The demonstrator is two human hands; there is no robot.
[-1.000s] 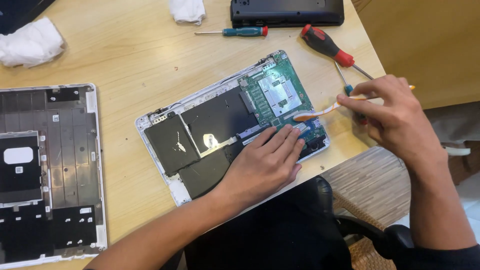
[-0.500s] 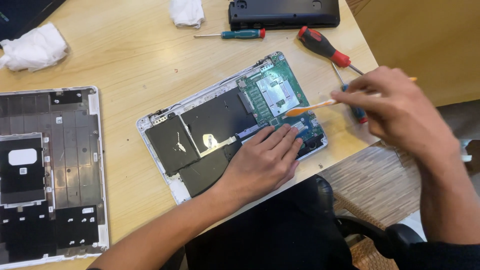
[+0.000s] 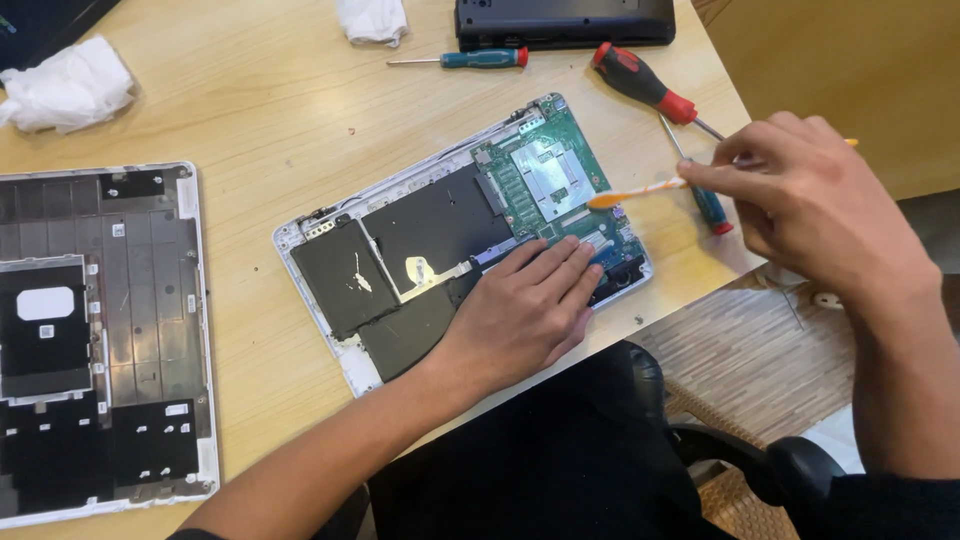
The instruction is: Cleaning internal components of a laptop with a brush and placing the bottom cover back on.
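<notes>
An opened laptop base [image 3: 330,235] lies tilted on the wooden table, showing black battery cells and a green circuit board [image 3: 548,180]. My left hand [image 3: 520,315] rests flat on the laptop's near right corner, fingers spread over the board's lower edge. My right hand [image 3: 815,205] pinches an orange-and-white toothbrush [image 3: 640,190] by its handle. The brush's head hovers at the right edge of the circuit board.
A detached laptop bottom cover [image 3: 95,335] lies at the left. A red-and-black screwdriver [image 3: 645,85], a blue one [image 3: 700,190] and a teal one [image 3: 470,60] lie nearby. White cloths [image 3: 65,85] and a black device [image 3: 565,20] sit at the back. The table's edge runs close on the right.
My right hand has lifted the toothbrush up and to the right, from the board's lower corner to its right edge. My left hand has stayed in place.
</notes>
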